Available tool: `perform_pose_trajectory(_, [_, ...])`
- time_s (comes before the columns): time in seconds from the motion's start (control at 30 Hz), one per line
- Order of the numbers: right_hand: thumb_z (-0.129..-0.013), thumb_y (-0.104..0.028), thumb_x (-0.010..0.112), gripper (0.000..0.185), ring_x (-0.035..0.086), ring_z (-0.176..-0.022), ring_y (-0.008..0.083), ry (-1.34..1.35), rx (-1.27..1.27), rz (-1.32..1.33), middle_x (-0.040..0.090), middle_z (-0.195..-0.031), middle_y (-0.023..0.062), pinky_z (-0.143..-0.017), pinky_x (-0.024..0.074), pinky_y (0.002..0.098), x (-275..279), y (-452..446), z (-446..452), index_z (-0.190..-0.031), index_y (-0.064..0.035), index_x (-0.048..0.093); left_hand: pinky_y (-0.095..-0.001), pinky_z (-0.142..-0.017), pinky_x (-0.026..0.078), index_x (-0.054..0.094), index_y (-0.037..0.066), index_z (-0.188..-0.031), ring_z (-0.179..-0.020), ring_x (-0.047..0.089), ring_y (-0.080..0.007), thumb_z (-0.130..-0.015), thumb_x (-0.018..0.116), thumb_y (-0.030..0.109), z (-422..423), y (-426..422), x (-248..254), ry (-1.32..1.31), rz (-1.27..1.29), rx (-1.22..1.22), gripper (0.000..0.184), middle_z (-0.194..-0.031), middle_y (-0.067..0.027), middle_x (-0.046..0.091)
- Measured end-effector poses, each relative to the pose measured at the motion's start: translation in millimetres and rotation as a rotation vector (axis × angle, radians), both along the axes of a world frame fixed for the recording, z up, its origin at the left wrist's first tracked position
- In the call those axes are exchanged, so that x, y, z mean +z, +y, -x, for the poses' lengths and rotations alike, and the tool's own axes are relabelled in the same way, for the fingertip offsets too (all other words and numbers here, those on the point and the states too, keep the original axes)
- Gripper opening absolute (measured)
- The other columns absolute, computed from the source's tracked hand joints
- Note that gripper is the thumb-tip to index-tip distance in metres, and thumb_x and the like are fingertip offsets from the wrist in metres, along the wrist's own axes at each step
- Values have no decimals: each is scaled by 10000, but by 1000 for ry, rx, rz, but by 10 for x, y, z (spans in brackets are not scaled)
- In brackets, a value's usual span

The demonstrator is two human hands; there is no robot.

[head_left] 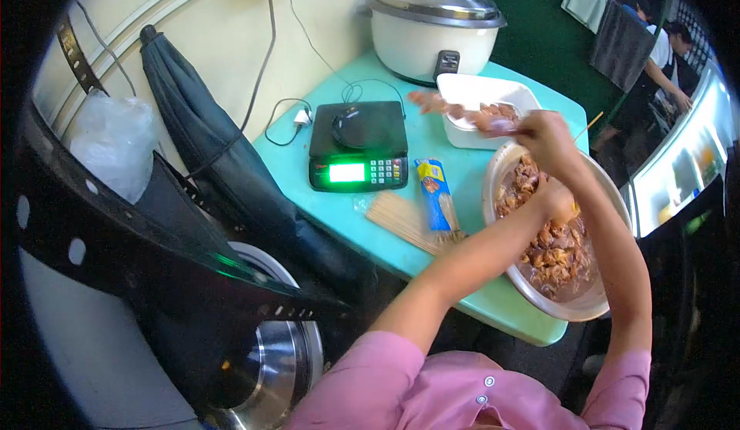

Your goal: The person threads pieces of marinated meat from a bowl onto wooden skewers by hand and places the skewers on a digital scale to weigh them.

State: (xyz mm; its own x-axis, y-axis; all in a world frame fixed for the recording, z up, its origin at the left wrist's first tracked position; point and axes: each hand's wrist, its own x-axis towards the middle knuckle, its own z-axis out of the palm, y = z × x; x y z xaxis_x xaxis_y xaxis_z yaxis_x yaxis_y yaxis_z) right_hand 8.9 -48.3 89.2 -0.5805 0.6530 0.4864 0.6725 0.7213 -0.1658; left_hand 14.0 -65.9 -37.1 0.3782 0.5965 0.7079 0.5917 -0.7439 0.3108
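My right hand (549, 143) is closed around one end of a meat skewer (466, 114), whose raw pieces stretch left above a white rectangular tub (472, 133). Lower down, my left hand (556, 201) has its fingers curled over the large round bowl (505, 169). What it holds, if anything, is hidden. Dark marinated meat pieces (556, 256) and liquid fill much of the bowl. More meat (499, 111) lies inside the tub. A thin stick (593, 121) pokes out beyond my right forearm; its other end is hidden.
A digital scale (358, 148) with a lit display stands left on the turquoise table (308, 215). Bamboo sticks (401, 220) and a blue-yellow packet (435, 195) lie before it. Behind is a rice cooker (432, 33). A folded umbrella (204, 114) leans left; another person (664, 60) bends far right.
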Motion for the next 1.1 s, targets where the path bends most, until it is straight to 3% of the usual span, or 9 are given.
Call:
perform_pose_trajectory(0.1, [-668, -132, 697, 134, 639, -690, 338, -164, -82, 181, 647, -746, 186, -680, 517, 402, -227, 300, 771, -775, -52, 707, -559, -1011, 259, 546, 76, -1159, -1162, 448, -397, -745, 611, 322, -55, 8, 170, 173, 297, -67, 485, -1178, -198, 536])
perform_pose_trajectory(0.13, [-661, -116, 679, 107, 642, -690, 340, -121, -4, 147, 642, -724, 196, -684, 520, 412, -343, 414, 974, -742, -52, 707, -567, -1013, 250, 540, 83, -1168, -1165, 442, -400, -742, 616, 314, -50, 2, 200, 198, 347, -71, 491, -1181, -200, 533])
perform_pose_trajectory(0.2, [-671, -90, 637, 82, 640, -707, 360, -71, 88, 104, 636, -712, 213, -700, 521, 424, -626, 719, 1299, -693, -40, 698, -583, -1017, 231, 529, 95, -1188, -1170, 432, -406, -737, 628, 299, -9, -27, 254, 227, 390, -72, 505, -1187, -205, 526])
perform_pose_trajectory(0.43, [-711, -132, 630, 157, 634, -780, 384, -70, -12, 249, 636, -825, 235, -708, 521, 446, -975, 947, 1908, -752, 16, 663, -630, -1028, 176, 496, 133, -1248, -1186, 400, -422, -721, 661, 252, 171, -189, 403, 318, 530, -78, 565, -1206, -218, 505])
perform_pose_trajectory(0.5, [-715, -142, 630, 177, 632, -794, 387, -77, -15, 275, 634, -838, 237, -708, 522, 446, -1039, 968, 1980, -766, 25, 657, -641, -1023, 171, 510, 112, -1217, -1183, 412, -406, -704, 666, 238, 81, -121, 250, 144, 363, -55, 551, -1197, -215, 512])
perform_pose_trajectory(0.57, [-623, -82, 663, 111, 634, -759, 321, -73, -54, 200, 649, -771, 166, -728, 511, 400, -1193, 1013, 2059, -723, -80, 711, -649, -1018, 170, 520, 101, -1198, -1186, 416, -392, -697, 666, 235, 25, 56, 168, 212, 454, -115, 539, -1198, -210, 515])
perform_pose_trajectory(0.83, [-633, -59, 649, 128, 637, -760, 319, -92, 1, 269, 653, -819, 175, -726, 514, 394, -1237, 946, 1990, -744, -70, 712, -676, -994, 173, 639, 76, -1000, -1115, 516, -328, -699, 629, 173, -8, 87, 194, 237, 527, -104, 316, -1101, -190, 591])
perform_pose_trajectory(0.93, [-649, -84, 652, 127, 637, -792, 328, -116, 18, 322, 652, -855, 180, -737, 515, 404, -1231, 1023, 1959, -764, -66, 703, -663, -980, 225, 669, 67, -919, -1023, 581, -331, -695, 618, 124, 27, 119, 219, 347, 601, -144, 237, -1011, -189, 633])
perform_pose_trajectory(1.1, [-670, -91, 615, 142, 615, -905, 317, -35, -77, 381, 653, -924, 150, -820, 491, 394, -1223, 1127, 1781, -787, -82, 695, -594, -932, 343, 671, 54, -918, -997, 593, -345, -680, 626, 97, -108, 232, -76, 79, 624, -255, 246, -982, -187, 644])
